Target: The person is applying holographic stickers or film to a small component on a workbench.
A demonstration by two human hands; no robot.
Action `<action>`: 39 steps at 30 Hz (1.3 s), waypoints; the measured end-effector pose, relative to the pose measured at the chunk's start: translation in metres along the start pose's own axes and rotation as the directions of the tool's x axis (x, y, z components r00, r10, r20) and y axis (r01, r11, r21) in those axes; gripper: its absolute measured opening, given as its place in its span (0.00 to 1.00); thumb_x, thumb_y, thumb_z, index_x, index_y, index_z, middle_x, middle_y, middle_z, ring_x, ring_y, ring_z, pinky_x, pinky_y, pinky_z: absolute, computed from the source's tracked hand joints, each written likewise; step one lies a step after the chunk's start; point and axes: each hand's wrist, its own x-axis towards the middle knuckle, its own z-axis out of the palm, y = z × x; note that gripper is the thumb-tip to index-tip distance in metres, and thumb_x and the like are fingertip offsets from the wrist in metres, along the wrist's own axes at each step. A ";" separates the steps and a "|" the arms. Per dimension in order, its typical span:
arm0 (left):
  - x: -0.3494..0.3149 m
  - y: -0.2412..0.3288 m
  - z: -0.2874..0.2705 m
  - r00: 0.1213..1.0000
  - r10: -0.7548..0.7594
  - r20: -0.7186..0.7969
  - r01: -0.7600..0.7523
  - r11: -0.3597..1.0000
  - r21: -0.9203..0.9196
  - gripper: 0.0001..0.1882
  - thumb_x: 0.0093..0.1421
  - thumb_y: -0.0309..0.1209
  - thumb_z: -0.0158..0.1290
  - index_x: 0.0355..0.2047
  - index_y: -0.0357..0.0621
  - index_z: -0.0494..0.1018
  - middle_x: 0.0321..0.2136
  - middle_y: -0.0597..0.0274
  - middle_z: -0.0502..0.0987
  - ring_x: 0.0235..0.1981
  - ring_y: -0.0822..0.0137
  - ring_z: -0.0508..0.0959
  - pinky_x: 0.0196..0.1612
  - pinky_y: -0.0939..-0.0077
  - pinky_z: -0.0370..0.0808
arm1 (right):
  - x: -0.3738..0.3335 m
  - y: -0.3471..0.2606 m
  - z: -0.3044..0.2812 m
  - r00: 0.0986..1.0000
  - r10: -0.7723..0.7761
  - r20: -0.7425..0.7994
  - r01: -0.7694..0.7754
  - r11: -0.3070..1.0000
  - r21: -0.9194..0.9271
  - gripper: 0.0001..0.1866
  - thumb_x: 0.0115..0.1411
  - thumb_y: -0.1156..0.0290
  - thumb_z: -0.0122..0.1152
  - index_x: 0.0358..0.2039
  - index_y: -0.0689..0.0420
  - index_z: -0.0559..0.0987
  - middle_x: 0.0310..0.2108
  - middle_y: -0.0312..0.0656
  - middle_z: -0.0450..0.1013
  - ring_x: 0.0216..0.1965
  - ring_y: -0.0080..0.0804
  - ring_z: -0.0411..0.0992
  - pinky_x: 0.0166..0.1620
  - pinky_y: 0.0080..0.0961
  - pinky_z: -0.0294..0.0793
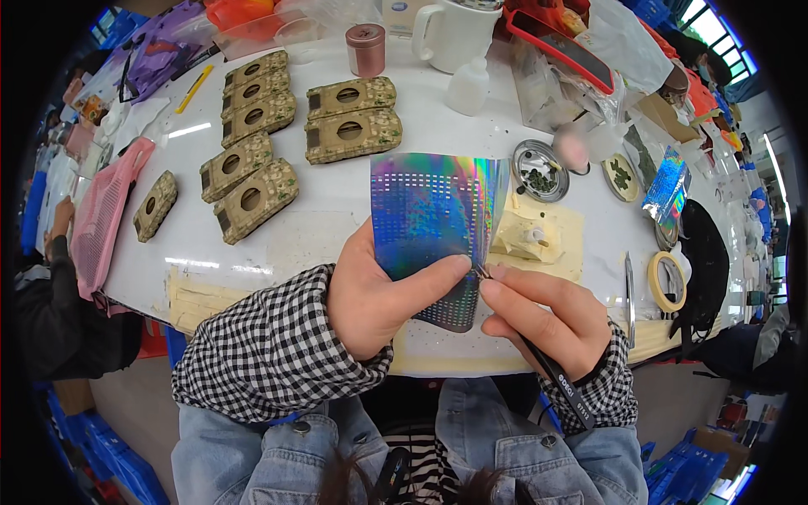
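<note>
My left hand (379, 295) pinches a shiny holographic sticker sheet (433, 219), holding it up over the white table (320, 227), thumb on its lower edge. My right hand (547, 316) grips black tweezers (555, 379) like a pen, their tip touching the sheet's lower right edge beside my left thumb. The sheet's bottom part is dotted with small holes. Both sleeves are black-and-white checked.
Several camouflage toy tank hulls (269, 143) lie at the back left. A round metal dish (540, 171), a masking tape roll (667, 282), a white jug (454, 34), a small white bottle (469, 87), a copper tin (365, 49) and a pink mesh bag (105, 215) surround the work area.
</note>
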 end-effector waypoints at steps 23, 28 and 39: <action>-0.001 0.001 0.000 0.999 0.038 0.015 -0.039 0.999 0.028 0.17 0.61 0.22 0.57 0.49 0.37 0.69 0.41 0.63 0.78 0.41 0.74 0.76 0.47 0.76 0.74 | 0.002 -0.005 0.004 0.996 -0.091 0.025 0.093 0.987 -0.127 0.20 0.51 0.73 0.71 0.44 0.68 0.79 0.41 0.53 0.76 0.38 0.44 0.80 0.39 0.32 0.84; -0.001 0.004 -0.001 0.998 0.009 0.057 -0.009 1.000 -0.005 0.15 0.62 0.23 0.56 0.49 0.38 0.70 0.41 0.63 0.78 0.41 0.75 0.76 0.46 0.76 0.74 | 0.003 -0.008 0.004 0.995 -0.094 0.033 0.098 0.982 -0.160 0.20 0.52 0.73 0.70 0.44 0.68 0.79 0.40 0.53 0.76 0.38 0.44 0.80 0.39 0.32 0.84; -0.002 0.002 -0.001 0.999 0.008 0.047 -0.007 1.000 -0.021 0.16 0.62 0.25 0.57 0.49 0.38 0.70 0.41 0.64 0.78 0.41 0.75 0.77 0.46 0.76 0.75 | 0.001 -0.008 0.005 0.996 -0.083 0.029 0.086 0.984 -0.156 0.20 0.53 0.71 0.70 0.44 0.68 0.79 0.40 0.52 0.76 0.38 0.43 0.80 0.39 0.31 0.84</action>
